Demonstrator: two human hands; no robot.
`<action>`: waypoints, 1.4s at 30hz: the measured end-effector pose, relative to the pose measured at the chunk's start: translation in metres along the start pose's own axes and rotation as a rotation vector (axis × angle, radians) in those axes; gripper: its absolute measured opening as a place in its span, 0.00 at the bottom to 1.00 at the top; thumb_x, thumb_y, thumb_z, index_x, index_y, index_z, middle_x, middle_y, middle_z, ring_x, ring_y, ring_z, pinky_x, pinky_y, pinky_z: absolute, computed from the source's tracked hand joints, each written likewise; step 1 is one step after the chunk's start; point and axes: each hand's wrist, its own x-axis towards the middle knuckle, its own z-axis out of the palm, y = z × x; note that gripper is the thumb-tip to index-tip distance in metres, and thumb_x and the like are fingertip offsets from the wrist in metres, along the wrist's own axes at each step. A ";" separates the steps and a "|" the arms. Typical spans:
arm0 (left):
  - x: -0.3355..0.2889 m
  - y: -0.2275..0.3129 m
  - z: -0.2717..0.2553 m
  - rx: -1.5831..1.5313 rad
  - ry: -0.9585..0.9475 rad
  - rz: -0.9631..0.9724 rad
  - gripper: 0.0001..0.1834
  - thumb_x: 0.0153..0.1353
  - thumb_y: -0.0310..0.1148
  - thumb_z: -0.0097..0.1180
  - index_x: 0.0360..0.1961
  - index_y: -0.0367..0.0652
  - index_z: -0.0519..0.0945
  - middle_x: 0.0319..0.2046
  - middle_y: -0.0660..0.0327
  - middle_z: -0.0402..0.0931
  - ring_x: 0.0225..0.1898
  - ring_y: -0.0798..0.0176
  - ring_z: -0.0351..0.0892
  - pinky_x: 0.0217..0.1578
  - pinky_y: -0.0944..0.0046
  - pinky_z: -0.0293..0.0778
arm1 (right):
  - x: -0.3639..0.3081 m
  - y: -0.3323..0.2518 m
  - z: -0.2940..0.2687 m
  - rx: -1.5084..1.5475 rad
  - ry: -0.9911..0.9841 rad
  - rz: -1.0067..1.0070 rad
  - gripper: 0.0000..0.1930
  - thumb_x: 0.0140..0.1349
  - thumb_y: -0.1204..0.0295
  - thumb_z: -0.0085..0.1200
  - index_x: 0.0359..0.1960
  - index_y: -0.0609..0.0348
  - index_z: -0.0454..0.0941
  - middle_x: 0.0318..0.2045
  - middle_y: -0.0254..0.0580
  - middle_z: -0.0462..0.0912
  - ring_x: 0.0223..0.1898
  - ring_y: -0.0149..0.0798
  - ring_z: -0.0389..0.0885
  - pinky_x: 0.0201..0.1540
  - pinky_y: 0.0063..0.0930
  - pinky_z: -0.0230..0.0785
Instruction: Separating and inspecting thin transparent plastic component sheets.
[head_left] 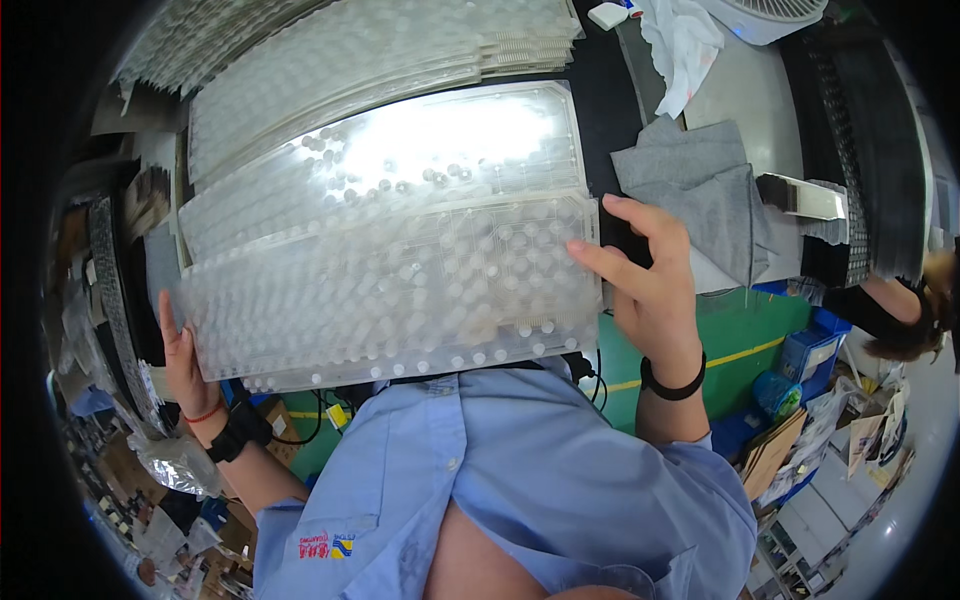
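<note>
A long, translucent keyboard membrane sheet [400, 285] with rows of pale round domes lies across the front of the bench, in front of my body. My left hand [187, 365] is at its left end, with index finger and thumb showing along the edge. At the right end my right hand [650, 275] has its thumb on top of the sheet and its index finger beyond the edge; the other fingers are partly hidden. A similar clear sheet [545, 125] with scattered domes lies just behind, reflecting bright light. Another dotted edge shows below the front sheet.
Stacks of similar sheets [400, 50] stand at the back. To the right lie a grey cloth [690, 190], a white crumpled cloth [680, 50] and a metal-looking block [805, 197]. A white fan [770, 15] stands behind. Another person's arm [893, 298] is at far right.
</note>
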 end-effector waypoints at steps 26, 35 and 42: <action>0.028 -0.005 0.020 0.383 0.156 0.299 0.10 0.72 0.35 0.49 0.44 0.39 0.72 0.41 0.58 0.77 0.45 0.65 0.75 0.51 0.63 0.69 | 0.030 -0.016 -0.016 0.395 -0.026 0.031 0.23 0.54 0.68 0.64 0.51 0.63 0.78 0.58 0.46 0.77 0.64 0.54 0.68 0.66 0.46 0.57; 0.014 0.000 -0.019 0.044 0.106 0.515 0.18 0.69 0.37 0.54 0.53 0.37 0.71 0.47 0.57 0.77 0.50 0.64 0.76 0.52 0.64 0.71 | 0.010 -0.051 -0.017 0.699 0.258 0.285 0.14 0.61 0.83 0.55 0.50 0.65 0.76 0.37 0.40 0.82 0.37 0.29 0.80 0.40 0.21 0.72; 0.001 0.009 0.023 0.372 -0.038 0.045 0.19 0.69 0.28 0.50 0.59 0.33 0.67 0.52 0.58 0.75 0.52 0.68 0.72 0.56 0.67 0.66 | 0.001 -0.049 0.008 0.613 0.121 0.531 0.18 0.62 0.81 0.57 0.55 0.64 0.75 0.33 0.36 0.79 0.32 0.24 0.77 0.35 0.16 0.69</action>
